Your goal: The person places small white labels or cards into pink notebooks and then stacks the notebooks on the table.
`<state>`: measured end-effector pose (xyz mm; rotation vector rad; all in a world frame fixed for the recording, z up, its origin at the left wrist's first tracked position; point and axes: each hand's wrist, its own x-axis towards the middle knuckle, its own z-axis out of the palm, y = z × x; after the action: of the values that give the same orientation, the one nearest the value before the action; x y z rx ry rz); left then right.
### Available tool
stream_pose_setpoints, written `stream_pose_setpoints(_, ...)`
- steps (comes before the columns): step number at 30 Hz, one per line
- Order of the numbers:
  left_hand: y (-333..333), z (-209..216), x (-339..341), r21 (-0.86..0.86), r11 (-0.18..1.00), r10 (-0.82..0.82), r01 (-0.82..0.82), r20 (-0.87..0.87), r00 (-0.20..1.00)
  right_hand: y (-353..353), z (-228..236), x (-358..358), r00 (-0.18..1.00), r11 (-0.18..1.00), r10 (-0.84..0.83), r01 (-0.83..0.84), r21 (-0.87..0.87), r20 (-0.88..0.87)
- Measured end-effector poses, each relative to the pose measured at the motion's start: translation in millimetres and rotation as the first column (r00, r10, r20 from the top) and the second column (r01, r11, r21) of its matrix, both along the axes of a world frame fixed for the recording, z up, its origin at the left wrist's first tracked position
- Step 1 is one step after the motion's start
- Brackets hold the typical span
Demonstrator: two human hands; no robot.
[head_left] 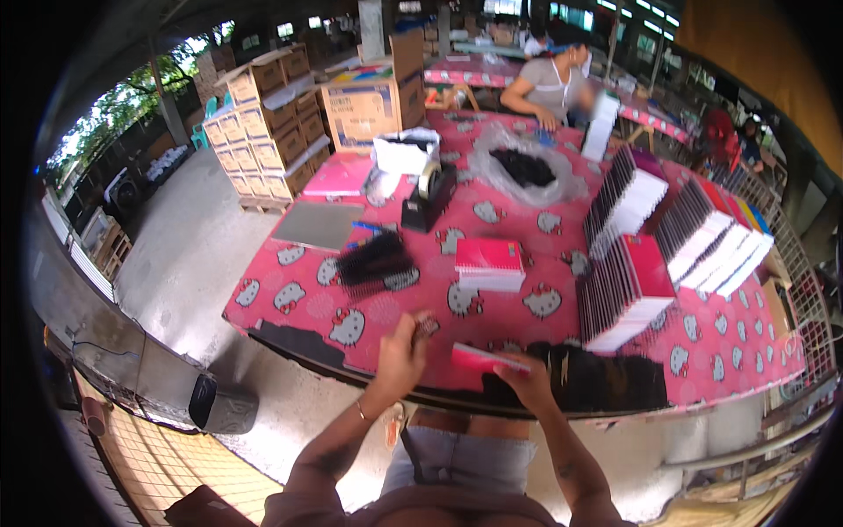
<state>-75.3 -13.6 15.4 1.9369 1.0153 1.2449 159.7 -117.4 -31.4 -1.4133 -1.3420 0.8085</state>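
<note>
My right hand (525, 383) grips a pink-covered notebook (481, 357) by its right end, just above the near edge of the table. Left of it, my left hand (400, 358) is closed, with a small dark, blurred piece (427, 327) at its fingertips; its kind is unclear. Ahead of my hands lies a short stack of pink spiral notebooks (489, 256). A heap of black binding coils (376, 263) rests farther left. Tall stacks of spiral-bound notebooks (628, 294) stand to the right.
The table (413, 303) has a pink cat-print cover, torn black at the near edge. On it are a tape dispenser (428, 200), a grey board (318, 226) and a clear plastic bag (566, 186) of black pieces. Cardboard boxes (263, 132) stand back left; another person (549, 88) works across the table.
</note>
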Motion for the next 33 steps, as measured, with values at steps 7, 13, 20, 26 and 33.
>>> stream_pose_setpoints(7,-9,-8,-16,0.019,0.987,-0.152,0.159,-0.198,0.968,5,-11,2,0.981,1.000,0.032,-0.031,0.005,-0.194)
stream_pose_setpoints(13,-11,-10,-16,0.108,0.980,-0.149,0.169,-0.168,0.974,7,-14,4,0.986,1.000,0.013,-0.012,0.005,-0.163)
stream_pose_setpoints(20,0,-19,-8,0.226,0.968,-0.066,0.111,-0.201,0.977,7,-11,3,0.980,0.999,0.030,-0.036,-0.026,-0.198)
stream_pose_setpoints(26,6,-18,-5,0.247,0.954,-0.157,0.172,-0.080,0.984,7,-12,2,0.973,1.000,0.019,-0.021,-0.009,-0.230)
stream_pose_setpoints(33,7,-22,-3,0.249,0.956,-0.121,0.155,-0.150,0.981,9,-16,5,0.981,0.999,0.035,-0.036,-0.001,-0.192)
